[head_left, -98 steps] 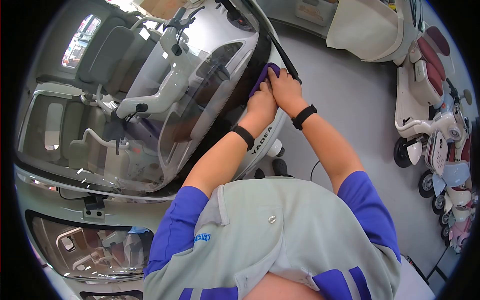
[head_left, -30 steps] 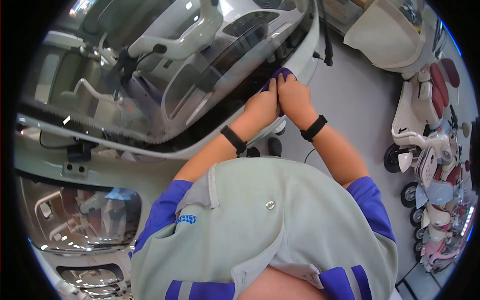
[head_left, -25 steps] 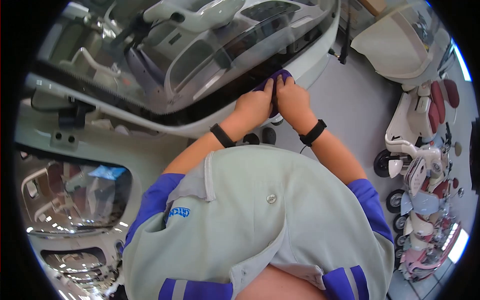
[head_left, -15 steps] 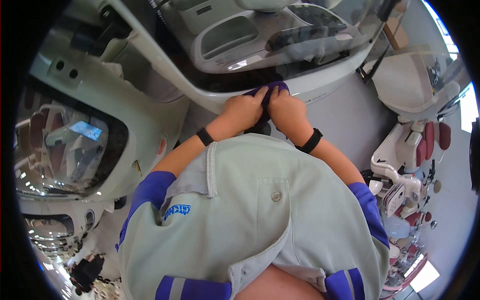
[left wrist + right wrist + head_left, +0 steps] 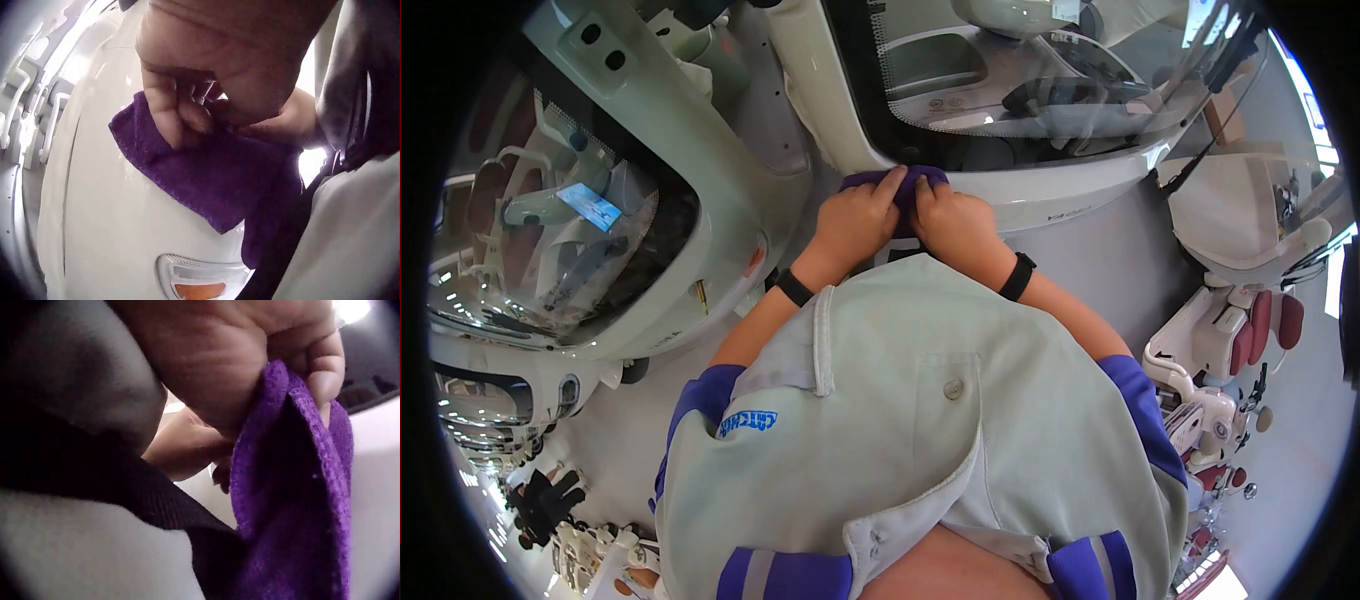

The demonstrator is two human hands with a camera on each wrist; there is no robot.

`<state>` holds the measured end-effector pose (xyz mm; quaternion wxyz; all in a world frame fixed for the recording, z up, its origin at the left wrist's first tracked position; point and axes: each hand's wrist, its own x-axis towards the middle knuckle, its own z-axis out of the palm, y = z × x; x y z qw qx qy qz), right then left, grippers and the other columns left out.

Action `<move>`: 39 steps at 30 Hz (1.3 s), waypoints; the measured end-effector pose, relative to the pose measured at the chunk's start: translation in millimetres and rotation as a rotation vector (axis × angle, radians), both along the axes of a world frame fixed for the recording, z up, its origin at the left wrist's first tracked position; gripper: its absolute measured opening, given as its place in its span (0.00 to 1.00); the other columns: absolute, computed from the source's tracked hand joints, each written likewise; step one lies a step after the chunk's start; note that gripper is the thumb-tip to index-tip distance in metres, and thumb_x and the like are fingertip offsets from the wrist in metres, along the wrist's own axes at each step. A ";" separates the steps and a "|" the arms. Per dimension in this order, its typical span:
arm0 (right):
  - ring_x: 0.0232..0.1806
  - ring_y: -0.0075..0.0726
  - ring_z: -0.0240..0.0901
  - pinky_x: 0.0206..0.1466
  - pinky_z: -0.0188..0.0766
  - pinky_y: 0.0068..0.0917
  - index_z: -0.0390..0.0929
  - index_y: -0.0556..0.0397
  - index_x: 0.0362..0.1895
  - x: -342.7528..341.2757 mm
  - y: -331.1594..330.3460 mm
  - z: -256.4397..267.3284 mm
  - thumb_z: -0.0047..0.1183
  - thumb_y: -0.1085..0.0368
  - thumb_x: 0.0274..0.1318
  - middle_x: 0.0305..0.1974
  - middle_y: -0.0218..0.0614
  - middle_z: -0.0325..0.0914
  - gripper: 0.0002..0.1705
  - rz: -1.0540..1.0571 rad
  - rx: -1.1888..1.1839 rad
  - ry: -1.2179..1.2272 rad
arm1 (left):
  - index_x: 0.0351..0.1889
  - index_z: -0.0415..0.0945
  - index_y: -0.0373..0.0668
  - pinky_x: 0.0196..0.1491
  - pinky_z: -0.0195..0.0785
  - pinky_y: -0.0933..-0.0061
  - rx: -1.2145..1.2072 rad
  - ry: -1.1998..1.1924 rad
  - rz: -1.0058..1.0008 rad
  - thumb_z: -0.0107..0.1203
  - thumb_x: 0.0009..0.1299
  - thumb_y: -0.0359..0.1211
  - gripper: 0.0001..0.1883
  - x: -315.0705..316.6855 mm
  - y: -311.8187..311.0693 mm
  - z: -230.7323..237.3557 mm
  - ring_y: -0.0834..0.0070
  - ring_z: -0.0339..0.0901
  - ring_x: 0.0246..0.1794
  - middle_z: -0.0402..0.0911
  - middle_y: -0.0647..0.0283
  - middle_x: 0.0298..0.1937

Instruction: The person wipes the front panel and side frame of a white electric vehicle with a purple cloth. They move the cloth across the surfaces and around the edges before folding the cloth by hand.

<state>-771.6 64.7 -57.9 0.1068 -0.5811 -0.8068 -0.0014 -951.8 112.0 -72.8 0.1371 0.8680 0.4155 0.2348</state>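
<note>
A purple cloth lies against the white front panel of a small vehicle, just below its windshield. My left hand grips it from the left, its fingers bent onto the fabric. Beside it my right hand holds the other part, fingertips close to the left ones. In the left wrist view the cloth hangs in folds under the left hand, above an orange and clear lamp. The right wrist view has the right hand pinching the folded cloth.
Another pale vehicle with a dark-edged windshield stands close on the left. A thin black wiper arm sticks out at the right end of the front vehicle. Scooters with maroon seats line the right side. Grey floor shows between them.
The head view has turned strongly. Both hands, still holding the cloth, have shifted left along the vehicle's front edge, from beside the lettering to near the left corner.
</note>
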 end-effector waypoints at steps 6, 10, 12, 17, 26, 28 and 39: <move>0.32 0.46 0.80 0.33 0.77 0.39 0.80 0.49 0.54 23.5 -10.2 3.6 0.61 0.61 0.53 0.34 0.39 0.79 0.22 -0.105 -0.075 0.236 | 0.61 0.76 0.40 0.31 0.75 0.57 0.040 0.019 -0.093 0.57 0.62 0.30 0.25 14.9 0.3 -12.2 0.57 0.80 0.26 0.81 0.55 0.27; 0.33 0.48 0.79 0.34 0.77 0.41 0.81 0.43 0.54 64.2 -23.0 -7.7 0.62 0.62 0.50 0.35 0.37 0.77 0.23 -0.201 -0.037 0.303 | 0.62 0.74 0.38 0.32 0.75 0.58 0.006 0.031 -0.316 0.59 0.62 0.30 0.26 54.7 -9.6 7.5 0.57 0.79 0.28 0.78 0.54 0.30; 0.33 0.48 0.79 0.34 0.77 0.41 0.81 0.40 0.54 89.1 -29.2 -6.9 0.62 0.63 0.49 0.35 0.37 0.76 0.23 -0.266 -0.007 0.334 | 0.62 0.74 0.38 0.34 0.75 0.58 0.033 0.024 -0.359 0.59 0.62 0.30 0.27 82.4 -7.2 7.9 0.57 0.79 0.30 0.78 0.55 0.31; 0.34 0.50 0.79 0.35 0.77 0.42 0.81 0.39 0.53 161.9 -42.1 -7.6 0.60 0.64 0.51 0.37 0.39 0.77 0.22 -0.513 0.004 0.290 | 0.61 0.74 0.35 0.42 0.75 0.57 0.043 0.075 -0.444 0.58 0.63 0.31 0.26 172.5 0.1 16.1 0.53 0.79 0.39 0.78 0.50 0.38; 0.41 0.50 0.78 0.41 0.79 0.42 0.82 0.44 0.53 312.7 -22.0 -25.0 0.56 0.62 0.56 0.42 0.44 0.71 0.19 -0.738 0.257 0.154 | 0.64 0.67 0.26 0.48 0.77 0.58 0.138 0.364 -0.505 0.64 0.60 0.35 0.36 359.9 -1.2 -10.0 0.52 0.75 0.50 0.73 0.48 0.48; 0.41 0.50 0.78 0.41 0.79 0.42 0.81 0.46 0.52 338.7 -11.3 -27.3 0.55 0.62 0.57 0.42 0.44 0.71 0.17 -0.771 0.302 0.066 | 0.61 0.68 0.25 0.48 0.77 0.58 0.178 0.357 -0.506 0.64 0.60 0.34 0.33 394.4 4.4 -11.3 0.52 0.75 0.50 0.73 0.49 0.48; 0.46 0.53 0.79 0.42 0.82 0.41 0.75 0.58 0.52 394.9 13.8 -32.9 0.49 0.63 0.62 0.46 0.50 0.73 0.17 -0.801 0.155 0.037 | 0.53 0.72 0.30 0.49 0.74 0.60 0.261 0.288 -0.558 0.55 0.65 0.30 0.19 456.7 23.0 -22.1 0.57 0.75 0.49 0.73 0.52 0.47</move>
